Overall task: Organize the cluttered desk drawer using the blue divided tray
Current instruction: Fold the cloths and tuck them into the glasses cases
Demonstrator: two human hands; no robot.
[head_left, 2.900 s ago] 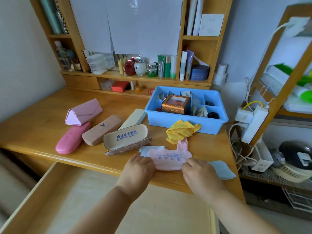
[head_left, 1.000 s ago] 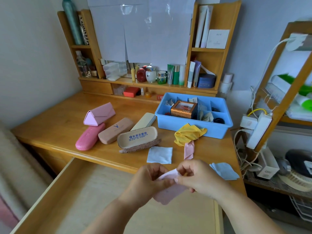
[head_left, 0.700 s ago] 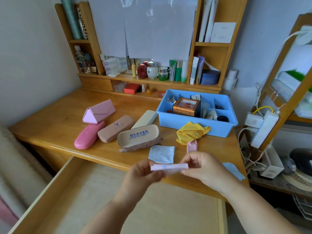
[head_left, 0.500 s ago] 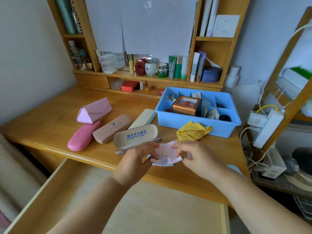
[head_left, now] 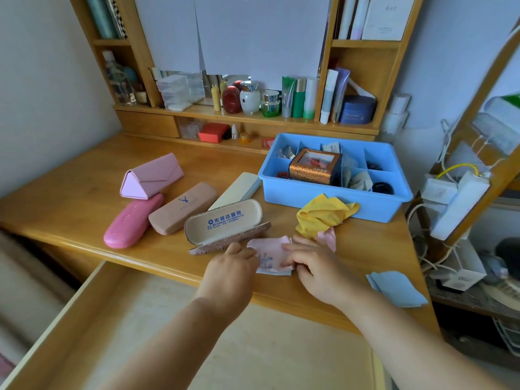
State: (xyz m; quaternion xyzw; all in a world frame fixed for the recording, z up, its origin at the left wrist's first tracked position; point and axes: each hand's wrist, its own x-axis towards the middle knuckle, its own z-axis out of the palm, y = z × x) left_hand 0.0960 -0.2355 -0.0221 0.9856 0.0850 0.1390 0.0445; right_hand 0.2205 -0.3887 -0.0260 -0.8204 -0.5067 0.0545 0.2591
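Pink cleaning cloth (head_left: 270,253) lies on the wooden worktop (head_left: 70,198) near its front edge, on top of a pale blue cloth (head_left: 277,273) – both hands pressing/pinching it. Left hand (head_left: 232,267) grips its left edge, right hand (head_left: 312,263) holds the right side, fingers curled. Open glasses case (head_left: 225,225) sits just left of the cloths; yellow cloth (head_left: 323,213) behind, touching the blue divided tray (head_left: 332,192), which stands at the worktop's back right w/ a copper box (head_left: 313,167) inside. Drawer (head_left: 197,333) is pulled out below. Another light blue cloth (head_left: 396,288) lies far right.
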